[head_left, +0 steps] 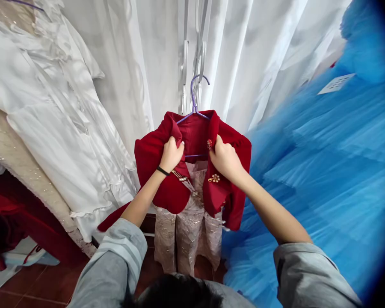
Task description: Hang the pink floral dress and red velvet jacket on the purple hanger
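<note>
A short dark red jacket [175, 196] hangs in front of me on a purple wire hanger [193, 92]. My left hand [171, 155], with a black band on its wrist, is closed on the jacket's left front edge near the collar. Opposite it, my right hand [226, 158] grips the other front edge, just beside a red ornament [209, 144]. Below that hand, a gold flower brooch [214, 178] sits on the fabric. The two fronts are held apart, and a pale pink shiny garment [195, 222] shows between and beneath them.
White garments [60, 128] hang on the left. A big blue tulle dress [295, 171] with a white tag [336, 84] fills the right. White curtains [160, 55] and metal rails [185, 64] are behind. Red cloth [51, 226] lies at lower left, above a brown tiled floor [38, 286].
</note>
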Available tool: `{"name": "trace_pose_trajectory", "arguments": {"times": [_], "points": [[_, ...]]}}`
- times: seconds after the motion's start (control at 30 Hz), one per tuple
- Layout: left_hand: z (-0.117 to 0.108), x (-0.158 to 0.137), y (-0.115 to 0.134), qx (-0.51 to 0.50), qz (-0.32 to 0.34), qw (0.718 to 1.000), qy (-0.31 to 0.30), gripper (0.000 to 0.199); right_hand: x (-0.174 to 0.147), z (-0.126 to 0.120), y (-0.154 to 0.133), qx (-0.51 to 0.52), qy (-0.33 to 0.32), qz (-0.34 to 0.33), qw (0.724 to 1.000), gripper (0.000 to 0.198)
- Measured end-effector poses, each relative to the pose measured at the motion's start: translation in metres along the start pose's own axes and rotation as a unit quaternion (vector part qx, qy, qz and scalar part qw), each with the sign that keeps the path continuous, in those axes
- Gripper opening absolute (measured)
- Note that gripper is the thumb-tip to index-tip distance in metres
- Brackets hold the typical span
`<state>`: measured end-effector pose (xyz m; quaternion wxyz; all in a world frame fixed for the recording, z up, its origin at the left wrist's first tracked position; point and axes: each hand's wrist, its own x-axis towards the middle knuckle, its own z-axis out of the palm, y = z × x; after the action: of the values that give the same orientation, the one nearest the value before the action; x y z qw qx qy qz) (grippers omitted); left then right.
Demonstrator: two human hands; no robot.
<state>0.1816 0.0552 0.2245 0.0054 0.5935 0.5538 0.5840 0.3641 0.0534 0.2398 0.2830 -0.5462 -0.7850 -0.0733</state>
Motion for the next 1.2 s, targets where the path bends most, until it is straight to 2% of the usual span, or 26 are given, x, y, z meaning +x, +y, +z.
{"name": "trace_pose_trajectory", "arguments": {"times": [0.1,0.17,0.23,0.27,0.3,0.37,0.47,0.57,0.63,0.7,0.77,0.8,0.87,0.93,1.0,1.07,1.13,1.17,1.2], "points": [[-0.027,0.007,-0.001,-0.043,-0.008,0.999,-0.015,0.031,0.005,-0.022,0.031,0.001,0.077,-0.002,0.997,0.06],[-0.056,0.016,0.009,-0.062,0.027,0.997,0.035,0.028,0.013,-0.042,0.045,0.004,0.16,-0.022,0.987,0.059],[-0.077,0.029,0.019,-0.002,0.066,0.993,0.102,0.019,0.03,-0.053,0.054,0.034,0.199,-0.093,0.975,0.056],[-0.082,0.035,0.023,0.053,0.073,0.99,0.11,0.015,0.041,-0.053,0.056,0.063,0.186,-0.144,0.97,0.055],[-0.083,0.039,0.024,0.114,0.069,0.987,0.093,0.013,0.054,-0.048,0.059,0.099,0.153,-0.196,0.964,0.055],[-0.076,0.043,0.021,0.225,0.043,0.973,0.032,0.014,0.078,-0.03,0.065,0.17,0.067,-0.254,0.95,0.052],[-0.062,0.044,0.007,0.307,0.016,0.951,-0.004,0.02,0.099,-0.007,0.076,0.21,-0.006,-0.212,0.954,0.042],[-0.065,0.05,-0.004,0.301,0.017,0.953,-0.015,0.024,0.095,-0.013,0.076,0.165,-0.026,-0.161,0.973,0.036],[-0.073,0.054,-0.003,0.269,0.025,0.963,0.015,0.026,0.081,-0.032,0.061,0.101,0.018,-0.133,0.986,0.035],[-0.078,0.053,0.008,0.218,0.051,0.97,0.1,0.023,0.063,-0.05,0.035,0.05,0.1,-0.094,0.989,0.039],[-0.072,0.043,0.025,0.166,0.086,0.969,0.164,0.017,0.045,-0.056,0.003,0.027,0.158,-0.067,0.985,0.044],[-0.063,0.035,0.032,0.151,0.098,0.97,0.161,0.016,0.036,-0.052,-0.012,0.021,0.158,-0.066,0.985,0.045],[-0.04,0.013,0.04,0.154,0.093,0.981,0.076,0.014,0.018,-0.033,-0.036,0.006,0.103,-0.091,0.991,0.048],[-0.018,-0.012,0.035,0.189,0.055,0.979,-0.061,0.014,0.0,-0.005,-0.044,-0.002,0.017,-0.128,0.992,0.053],[-0.008,-0.034,0.02,0.202,0.015,0.961,-0.186,0.022,-0.019,0.021,-0.034,0.027,-0.051,-0.171,0.984,0.06],[-0.016,-0.049,0.003,0.159,-0.014,0.947,-0.279,0.028,-0.033,0.035,-0.009,0.102,-0.074,-0.194,0.973,0.065],[-0.036,-0.053,-0.007,0.094,-0.019,0.947,-0.308,0.025,-0.04,0.035,0.023,0.182,-0.039,-0.16,0.969,0.065],[-0.047,-0.051,-0.009,0.079,-0.005,0.956,-0.284,0.024,-0.039,0.031,0.039,0.206,0.003,-0.12,0.971,0.063],[-0.058,-0.046,-0.009,0.087,0.022,0.968,-0.235,0.023,-0.036,0.026,0.053,0.214,0.052,-0.08,0.972,0.059]]}}
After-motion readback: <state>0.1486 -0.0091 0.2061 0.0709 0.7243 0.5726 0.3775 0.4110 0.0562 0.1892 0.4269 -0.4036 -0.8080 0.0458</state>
